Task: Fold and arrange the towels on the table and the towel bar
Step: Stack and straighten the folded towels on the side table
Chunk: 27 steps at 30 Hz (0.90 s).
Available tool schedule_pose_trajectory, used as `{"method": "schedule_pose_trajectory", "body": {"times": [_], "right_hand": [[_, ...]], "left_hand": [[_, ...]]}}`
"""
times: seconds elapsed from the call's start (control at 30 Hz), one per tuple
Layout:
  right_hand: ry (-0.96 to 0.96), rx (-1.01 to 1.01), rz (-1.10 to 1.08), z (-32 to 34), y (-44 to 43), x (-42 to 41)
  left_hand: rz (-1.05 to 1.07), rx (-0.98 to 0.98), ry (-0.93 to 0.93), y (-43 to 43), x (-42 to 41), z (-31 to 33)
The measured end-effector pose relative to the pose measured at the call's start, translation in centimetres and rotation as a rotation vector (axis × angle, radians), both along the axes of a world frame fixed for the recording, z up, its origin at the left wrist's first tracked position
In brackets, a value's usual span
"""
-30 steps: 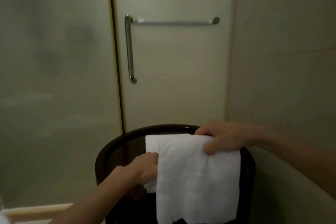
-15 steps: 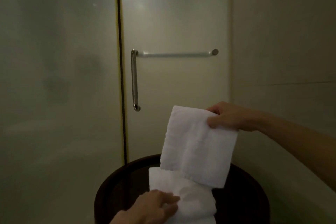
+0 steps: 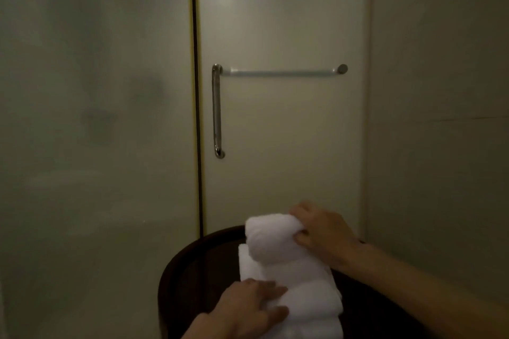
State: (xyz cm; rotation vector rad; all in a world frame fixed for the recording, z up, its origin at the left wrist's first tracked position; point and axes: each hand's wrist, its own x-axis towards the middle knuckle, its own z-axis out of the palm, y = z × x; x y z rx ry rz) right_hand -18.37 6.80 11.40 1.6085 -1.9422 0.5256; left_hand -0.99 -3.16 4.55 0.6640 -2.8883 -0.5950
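- Although the door (image 3: pixel 281 146) behind the table (image 3: pixel 187 270) is looking no different, with the towel bar (image 3: pixel 281 72) on it still sitting bare well above the table, everything that changed is happening down on the table top.
- Half a second back, the upper part of the towel (image 3: pixel 289 275) was hanging flat in the air above the table. Now it's coming down onto the lower part, so the visible towel is lying on the table and bunching into a thick rounded fold toward the table's far side.
- I'm reading that as a fold being closed, not finished. Layers are looking puffy and uneven, so I'm judging it needs flattening before it counts as arranged.
- Task-wise, one towel is getting folded on the table. Nothing is hanging on the bar, so that half is looking untouched.
- Right hand (image 3: pixel 322 234) is sitting over the table's far side, forearm coming in from the table's right. Fingers are curling over the bunched end with the thumb tucking under, so it's grasping the towel.
- Left hand (image 3: pixel 248 308) is lying at the table's near side, palm down, fingers straight. It's pressing the near layers onto the table, pinning and not pinching.
- Towel's near end is running out of view, so can't tell how it's lying there.
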Motion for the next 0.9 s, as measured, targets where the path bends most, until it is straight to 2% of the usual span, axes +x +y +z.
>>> {"method": "schedule_pose_trajectory", "body": {"times": [0.13,0.37,0.47,0.57,0.67,0.8,0.9], "right_hand": [[0.083,0.071,0.091,-4.7,1.4,0.3],[0.207,0.095,0.085,-6.1,2.8,0.8],[0.184,0.104,0.105,-6.3,2.9,0.6],[0.174,0.122,0.102,-6.6,2.9,0.7],[0.184,0.122,0.106,-6.8,2.9,0.8],[0.214,0.154,0.124,-6.8,3.0,0.9],[0.274,0.132,0.141,-6.4,2.6,1.0]], "left_hand": [[-0.055,-0.075,0.033,0.4,0.3,-0.2],[-0.146,-0.081,0.063,0.5,1.7,0.4],[-0.100,-0.110,0.177,0.1,3.3,0.4],[0.030,-0.136,0.437,-0.6,3.8,-0.2],[0.208,0.114,0.605,-0.9,2.7,-0.4],[0.283,0.711,0.670,-0.3,-0.3,0.7],[0.314,0.754,0.665,-0.2,-1.0,0.7]]}}
